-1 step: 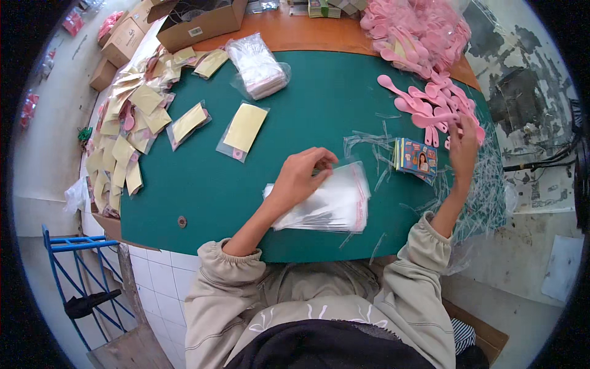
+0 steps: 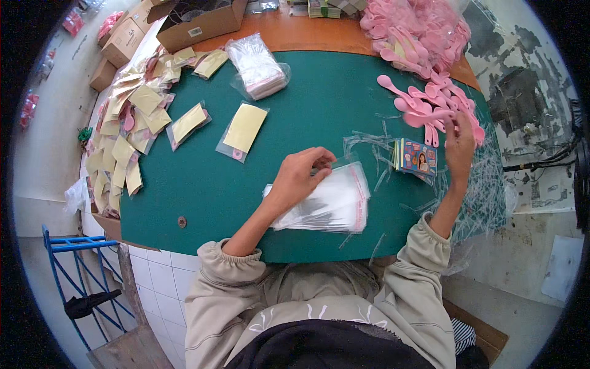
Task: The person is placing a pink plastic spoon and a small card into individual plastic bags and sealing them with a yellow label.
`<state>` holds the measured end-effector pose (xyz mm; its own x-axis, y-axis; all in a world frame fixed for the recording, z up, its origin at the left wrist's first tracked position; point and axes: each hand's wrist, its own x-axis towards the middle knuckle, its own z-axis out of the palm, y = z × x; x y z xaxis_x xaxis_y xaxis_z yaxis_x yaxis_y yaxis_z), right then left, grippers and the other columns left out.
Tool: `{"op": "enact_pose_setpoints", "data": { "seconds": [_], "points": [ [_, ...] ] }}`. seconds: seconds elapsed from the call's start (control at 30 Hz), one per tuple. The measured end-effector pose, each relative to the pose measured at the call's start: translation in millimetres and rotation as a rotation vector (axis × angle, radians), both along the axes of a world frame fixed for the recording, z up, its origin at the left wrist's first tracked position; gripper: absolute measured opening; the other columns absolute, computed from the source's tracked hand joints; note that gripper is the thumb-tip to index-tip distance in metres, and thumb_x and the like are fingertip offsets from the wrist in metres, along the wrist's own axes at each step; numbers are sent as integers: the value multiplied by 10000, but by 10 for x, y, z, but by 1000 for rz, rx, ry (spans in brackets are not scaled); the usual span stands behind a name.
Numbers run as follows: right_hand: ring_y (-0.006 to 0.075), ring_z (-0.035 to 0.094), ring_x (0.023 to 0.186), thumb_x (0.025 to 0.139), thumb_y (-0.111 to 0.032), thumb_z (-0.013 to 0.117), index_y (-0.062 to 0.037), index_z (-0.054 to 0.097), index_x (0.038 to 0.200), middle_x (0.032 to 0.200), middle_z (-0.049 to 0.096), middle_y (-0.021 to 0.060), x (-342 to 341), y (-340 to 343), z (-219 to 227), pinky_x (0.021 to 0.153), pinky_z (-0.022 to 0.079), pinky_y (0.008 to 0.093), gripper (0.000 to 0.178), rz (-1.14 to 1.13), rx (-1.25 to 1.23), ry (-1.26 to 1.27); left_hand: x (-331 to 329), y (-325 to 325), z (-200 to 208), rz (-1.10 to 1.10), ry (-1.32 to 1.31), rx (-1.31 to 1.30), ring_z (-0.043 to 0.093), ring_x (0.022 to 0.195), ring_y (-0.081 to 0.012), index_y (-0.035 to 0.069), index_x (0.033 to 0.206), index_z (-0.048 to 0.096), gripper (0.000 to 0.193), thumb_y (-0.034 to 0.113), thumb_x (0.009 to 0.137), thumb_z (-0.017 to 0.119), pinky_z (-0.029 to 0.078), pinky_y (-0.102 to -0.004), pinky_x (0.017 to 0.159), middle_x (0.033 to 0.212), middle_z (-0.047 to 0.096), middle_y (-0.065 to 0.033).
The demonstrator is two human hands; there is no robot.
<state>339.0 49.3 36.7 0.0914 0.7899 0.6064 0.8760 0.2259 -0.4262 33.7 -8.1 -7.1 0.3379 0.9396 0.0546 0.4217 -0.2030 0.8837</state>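
My right hand [image 2: 460, 147] pinches the handle end of a pink plastic spoon [image 2: 430, 119] at the near side of a loose spoon pile [image 2: 445, 92]. Just below and left of this hand is a small stack of blue printed cards [image 2: 418, 158]. My left hand [image 2: 301, 177] hovers at the upper left part of a stack of clear plastic bags [image 2: 335, 206]. Its fingers are curled, with a gap between thumb and fingers; the thumb tip is close to the top bag. Whether the fingertips touch a bag edge is hard to see.
Filled packets with cream cards [image 2: 147, 99] heap along the left edge; single packets [image 2: 246, 126] lie nearer the middle. A bundle of clear bags [image 2: 257, 64] lies at the back. Plastic strips [image 2: 476, 190] cover the right side. A bulging spoon bag [image 2: 418, 31] and cardboard box [image 2: 203, 27] stand behind.
My right hand has shifted slightly left with the pink spoon, its fingers closer together. My left hand has barely moved.
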Motion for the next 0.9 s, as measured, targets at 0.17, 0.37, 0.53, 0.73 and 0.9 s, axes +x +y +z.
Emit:
{"op": "enact_pose_setpoints", "data": {
  "seconds": [0.17,0.37,0.53,0.73,0.9],
  "points": [
    [74,423,618,856,-187,533,-29,548,887,683,474,0,-627,-117,43,550,355,225,162,417,-402,524,-43,28,-18,61,-50,-99,612,732,-172,-9,851,535,131,0,729,583,492,-276,659,827,624,-105],
    [56,426,569,842,-145,563,-54,511,986,697,518,15,-886,-146,7,502,355,215,179,438,-261,413,-167,154,-75,40,-299,-272,585,880,-140,20,921,426,180,14,798,557,473,-251,747,935,631,-127],
    [77,503,663,857,-153,550,-56,492,1029,748,561,40,-862,-119,-51,577,409,220,205,448,-306,526,-151,140,36,37,-566,-474,595,790,-121,16,1032,446,282,80,811,609,469,-237,710,889,641,-141],
    [77,520,741,866,-144,552,-44,489,1026,833,558,32,-934,-128,-98,644,427,211,200,505,-310,707,-197,153,41,-3,-312,-445,592,713,-96,7,1021,503,314,87,765,666,450,-219,652,810,651,-91],
    [74,518,743,865,-127,548,-43,498,1011,829,558,31,-965,-157,-75,648,424,207,176,592,-360,737,-220,155,29,-11,-336,-444,588,739,-88,-3,1063,514,363,87,752,678,440,-206,646,820,649,-74]
  ]
}}
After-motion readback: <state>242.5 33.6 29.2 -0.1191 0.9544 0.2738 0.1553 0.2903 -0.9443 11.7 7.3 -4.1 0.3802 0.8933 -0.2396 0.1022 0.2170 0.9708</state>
